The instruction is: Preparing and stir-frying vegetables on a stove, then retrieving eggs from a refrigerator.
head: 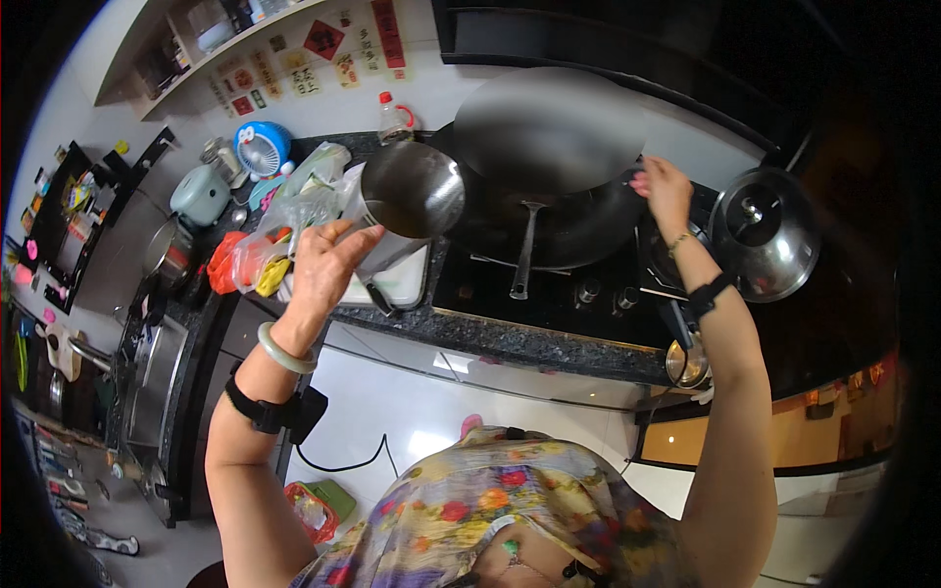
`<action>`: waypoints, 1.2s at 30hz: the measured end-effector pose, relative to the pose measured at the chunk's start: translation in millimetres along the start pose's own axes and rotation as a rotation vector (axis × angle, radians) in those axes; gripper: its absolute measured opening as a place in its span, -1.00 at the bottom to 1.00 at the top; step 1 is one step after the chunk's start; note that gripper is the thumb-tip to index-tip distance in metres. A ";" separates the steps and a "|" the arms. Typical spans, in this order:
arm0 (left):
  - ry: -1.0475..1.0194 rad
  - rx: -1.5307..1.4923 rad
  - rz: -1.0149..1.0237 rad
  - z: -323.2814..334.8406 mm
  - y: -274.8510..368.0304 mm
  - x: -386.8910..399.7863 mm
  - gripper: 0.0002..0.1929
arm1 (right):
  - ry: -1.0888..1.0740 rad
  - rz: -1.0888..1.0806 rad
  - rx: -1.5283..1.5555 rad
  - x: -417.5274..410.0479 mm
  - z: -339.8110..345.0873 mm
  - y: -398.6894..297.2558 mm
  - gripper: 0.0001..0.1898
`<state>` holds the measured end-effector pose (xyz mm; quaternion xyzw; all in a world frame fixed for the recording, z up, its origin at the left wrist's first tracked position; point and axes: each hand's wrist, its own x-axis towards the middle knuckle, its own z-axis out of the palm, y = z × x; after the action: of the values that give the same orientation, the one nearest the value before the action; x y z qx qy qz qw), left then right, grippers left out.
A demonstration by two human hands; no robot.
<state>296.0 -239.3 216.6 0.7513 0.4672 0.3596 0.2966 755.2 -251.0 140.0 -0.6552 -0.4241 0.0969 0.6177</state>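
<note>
My left hand (327,257) grips the rim of a metal pot (434,173), tilted to the left of the wok, with brownish liquid low inside it. A large dark wok (581,239) sits on the black glass cooktop (478,287). A metal spatula (526,257) rests in it, its handle reaching over the near rim. My right hand (665,187) has curled fingers at the wok's right edge, by a dark handle; whether they grip it is unclear. A blurred grey oval hides the far part of the wok.
Right of the wok stands a domed steel lid (768,239). On the left counter are a white cutting board (412,279), a knife handle (378,298), plastic bags (294,202) and a red-capped bottle (393,121). A blue fan (262,149) stands behind.
</note>
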 end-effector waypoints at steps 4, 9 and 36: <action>-0.056 0.007 0.003 -3.9 -12.9 -19.1 -0.72 | 0.100 0.485 0.503 -1.1 -33.1 25.4 -0.76; -0.030 -0.014 0.104 0.2 -36.0 -33.4 -0.65 | -0.036 0.525 0.696 -9.3 -42.2 -4.7 -0.75; -0.027 0.111 0.207 8.4 -23.7 -22.5 -0.64 | -0.538 -0.310 0.048 -150.2 116.3 -118.0 -0.83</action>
<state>284.4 -251.7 187.4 0.8155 0.4023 0.3519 0.2220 534.8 -282.4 160.2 -0.5188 -0.6646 0.1815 0.5062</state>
